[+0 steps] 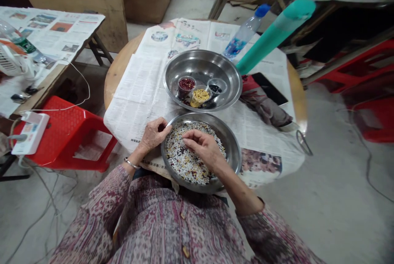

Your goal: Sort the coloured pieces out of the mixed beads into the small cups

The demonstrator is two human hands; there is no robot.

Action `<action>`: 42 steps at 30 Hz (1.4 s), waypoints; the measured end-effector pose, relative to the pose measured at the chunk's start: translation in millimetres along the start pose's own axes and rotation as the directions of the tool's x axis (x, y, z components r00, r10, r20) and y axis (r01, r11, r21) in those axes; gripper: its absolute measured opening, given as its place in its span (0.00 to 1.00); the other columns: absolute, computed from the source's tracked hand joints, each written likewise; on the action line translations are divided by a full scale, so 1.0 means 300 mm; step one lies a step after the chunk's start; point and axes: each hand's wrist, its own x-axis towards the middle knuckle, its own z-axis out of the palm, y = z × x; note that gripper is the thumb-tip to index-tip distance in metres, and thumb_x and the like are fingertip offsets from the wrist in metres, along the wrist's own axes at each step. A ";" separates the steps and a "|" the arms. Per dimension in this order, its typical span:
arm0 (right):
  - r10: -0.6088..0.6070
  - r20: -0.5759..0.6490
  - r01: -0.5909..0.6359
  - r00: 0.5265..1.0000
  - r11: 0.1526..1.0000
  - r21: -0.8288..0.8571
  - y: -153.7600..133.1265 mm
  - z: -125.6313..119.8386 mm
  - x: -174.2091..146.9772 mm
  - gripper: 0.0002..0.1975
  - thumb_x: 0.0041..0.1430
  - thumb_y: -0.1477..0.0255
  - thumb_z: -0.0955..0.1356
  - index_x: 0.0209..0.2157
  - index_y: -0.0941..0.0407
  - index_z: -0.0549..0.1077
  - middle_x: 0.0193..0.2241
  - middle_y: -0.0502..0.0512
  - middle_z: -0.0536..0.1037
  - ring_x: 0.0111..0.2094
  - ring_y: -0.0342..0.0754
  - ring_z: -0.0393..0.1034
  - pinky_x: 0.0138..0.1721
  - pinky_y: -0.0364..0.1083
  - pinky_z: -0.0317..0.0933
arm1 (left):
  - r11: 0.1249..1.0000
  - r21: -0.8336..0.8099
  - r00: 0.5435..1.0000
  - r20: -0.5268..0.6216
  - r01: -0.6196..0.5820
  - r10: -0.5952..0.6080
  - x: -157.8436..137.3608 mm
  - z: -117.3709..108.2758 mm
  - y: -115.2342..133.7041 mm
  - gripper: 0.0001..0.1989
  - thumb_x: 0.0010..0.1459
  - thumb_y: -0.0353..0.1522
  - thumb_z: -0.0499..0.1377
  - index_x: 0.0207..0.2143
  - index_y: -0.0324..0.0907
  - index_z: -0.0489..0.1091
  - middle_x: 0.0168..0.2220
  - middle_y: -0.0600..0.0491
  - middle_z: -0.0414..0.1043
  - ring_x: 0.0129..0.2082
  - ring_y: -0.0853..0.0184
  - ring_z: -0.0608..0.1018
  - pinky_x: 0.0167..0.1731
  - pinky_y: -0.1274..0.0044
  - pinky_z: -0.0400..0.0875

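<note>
A metal basin point(236, 155) sits near my body, holding a mix of white grains point(180, 157) with scattered dark red, yellow and black pieces. At its left rim, my left hand point(153, 134) pinches the edge between thumb and fingers. Over the grains is my right hand point(205, 149), thumb and forefinger pressed together; anything between them is too small to make out. Just beyond stands a larger metal basin point(201, 59). Inside it are three clear cups: one with red beans point(186, 83), a tilted one with yellow beans point(200, 95), and one with black beans point(215, 88).
Newspaper point(132, 87) covers the round wooden table point(112, 79). Behind the far basin are a plastic bottle point(243, 34) and a long green roll point(277, 34). A dark cloth point(267, 104) and a black flat object point(271, 87) lie right. A red stool point(64, 132) bears a power strip point(30, 134).
</note>
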 end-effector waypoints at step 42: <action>-0.077 -0.148 0.067 0.986 0.995 -0.070 -0.099 -0.145 0.070 0.13 0.49 0.60 0.72 0.31 0.55 0.75 0.23 0.47 0.73 0.25 0.42 0.64 0.28 0.44 0.60 | 0.997 0.010 0.997 0.007 0.082 -0.082 0.000 -0.016 -0.002 0.12 0.59 0.37 0.58 0.24 0.41 0.65 0.21 0.59 0.65 0.22 0.72 0.66 0.26 0.79 0.61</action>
